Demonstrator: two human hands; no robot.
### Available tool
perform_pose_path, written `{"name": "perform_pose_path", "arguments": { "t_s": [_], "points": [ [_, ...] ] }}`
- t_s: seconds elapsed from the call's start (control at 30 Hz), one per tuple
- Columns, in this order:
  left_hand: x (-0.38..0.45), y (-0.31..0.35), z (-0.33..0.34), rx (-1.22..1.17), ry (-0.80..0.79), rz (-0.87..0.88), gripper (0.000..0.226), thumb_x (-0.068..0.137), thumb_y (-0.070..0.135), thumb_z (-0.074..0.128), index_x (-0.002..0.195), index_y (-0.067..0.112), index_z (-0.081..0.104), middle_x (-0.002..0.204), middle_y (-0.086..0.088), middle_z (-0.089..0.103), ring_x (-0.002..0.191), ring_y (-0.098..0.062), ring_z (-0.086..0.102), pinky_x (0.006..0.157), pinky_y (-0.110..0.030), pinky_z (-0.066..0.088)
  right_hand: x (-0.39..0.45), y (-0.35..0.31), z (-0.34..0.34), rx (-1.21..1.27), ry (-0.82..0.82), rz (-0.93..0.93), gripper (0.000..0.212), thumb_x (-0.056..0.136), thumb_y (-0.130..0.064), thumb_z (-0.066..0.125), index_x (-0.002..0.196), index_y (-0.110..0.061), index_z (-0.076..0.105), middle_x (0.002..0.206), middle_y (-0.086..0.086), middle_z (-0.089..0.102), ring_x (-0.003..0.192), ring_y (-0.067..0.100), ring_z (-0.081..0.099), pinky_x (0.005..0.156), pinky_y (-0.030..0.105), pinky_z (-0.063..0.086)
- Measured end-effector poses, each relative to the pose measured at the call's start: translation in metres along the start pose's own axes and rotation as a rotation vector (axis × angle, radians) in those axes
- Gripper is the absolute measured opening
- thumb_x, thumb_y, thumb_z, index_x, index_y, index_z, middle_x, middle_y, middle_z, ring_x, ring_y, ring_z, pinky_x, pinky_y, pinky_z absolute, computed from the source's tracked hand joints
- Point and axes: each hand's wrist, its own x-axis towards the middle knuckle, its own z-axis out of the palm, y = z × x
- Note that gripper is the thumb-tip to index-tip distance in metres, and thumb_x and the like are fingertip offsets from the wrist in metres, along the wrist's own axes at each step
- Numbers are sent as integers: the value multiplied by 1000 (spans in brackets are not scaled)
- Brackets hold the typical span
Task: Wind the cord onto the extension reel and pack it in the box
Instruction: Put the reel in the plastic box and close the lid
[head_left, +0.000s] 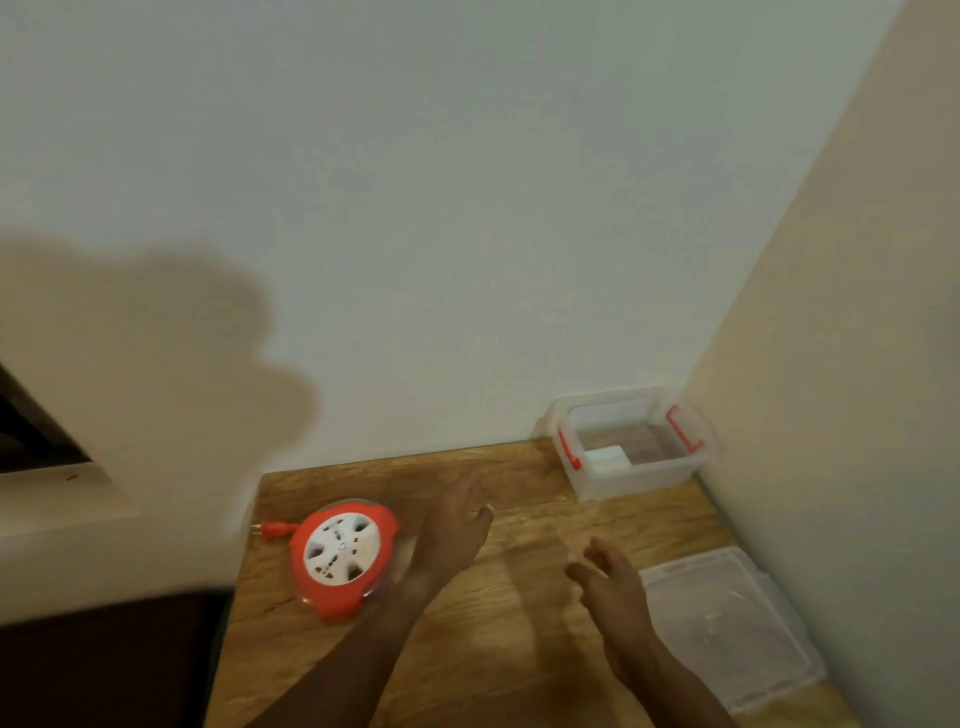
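The extension reel (343, 558) lies flat on the tabletop (498, 639), just left of the empty, spread left hand (452, 540). The right hand (610, 584), also spread and empty, sits farther right of the reel, and the box (636, 441) stands open well beyond, at the far right corner.

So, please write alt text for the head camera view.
Two open, empty hands, left hand and right hand, hover over a wooden table. An orange extension reel lies left, an open clear box in the far corner, its lid right.
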Motion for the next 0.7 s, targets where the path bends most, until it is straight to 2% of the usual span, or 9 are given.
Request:
{"name": "perform_pose_path", "arguments": {
  "t_s": [0.1,0.17,0.23,0.33,0.43,0.5,0.57,0.63,0.7],
  "points": [
    [15,33,27,-144,-41,-76,51,95,11,70,144,9,56,136,-6,65,117,-13,61,90,-20,47,13,-3,-54,63,98,-10,61,81,-11,69,139,-14,49,128,3,58,116,23,54,101,51,45],
    [23,53,45,-201,-66,-154,41,95,19,71,135,13,63,128,-4,65,113,-15,61,95,-32,51,22,-2,-90,77,152,-22,59,82,-12,69,138,-13,50,126,1,59,117,22,54,101,49,45],
    [31,67,61,-213,-72,-226,9,96,22,70,103,24,67,112,-5,66,104,-22,63,98,-46,55,32,0,-121,53,210,-44,55,82,-14,69,135,-14,53,127,1,60,115,22,54,97,43,45],
    [45,87,86,-222,-63,-274,17,96,21,68,80,23,63,90,-1,64,83,-19,59,72,-33,51,47,6,-164,-2,257,-69,55,84,-13,68,136,-14,50,133,5,57,118,24,52,91,35,43],
    [62,99,107,-237,-63,-287,12,96,20,69,99,10,74,100,-9,75,88,-24,69,69,-31,55,67,16,-197,-141,232,-101,61,85,-11,68,141,-11,43,140,11,51,123,27,50,93,35,43],
    [74,105,120,-208,-47,-321,30,95,20,70,119,2,69,117,-16,73,97,-29,70,77,-36,60,81,22,-217,-267,190,-95,70,84,-13,70,145,-8,38,146,13,44,131,30,44,103,42,42],
    [83,111,131,-168,-26,-344,48,95,21,71,135,-2,59,128,-19,67,100,-32,68,64,-30,58,94,27,-231,-446,150,-97,77,81,-18,73,147,-5,34,149,16,40,135,32,40,107,44,37],
    [92,116,140,-128,11,-349,53,94,21,73,138,-2,55,119,-18,68,92,-33,71,46,-25,51,105,33,-242,-632,100,-94,84,80,-24,72,149,-4,28,151,17,37,138,32,35,109,42,32],
    [98,117,144,-66,71,-362,51,91,22,76,130,-6,57,94,-9,66,69,-24,67,34,-20,46,111,39,-245,-733,50,-74,87,81,-28,70,150,-5,23,153,15,34,139,30,33,110,41,31]
  ]
}}
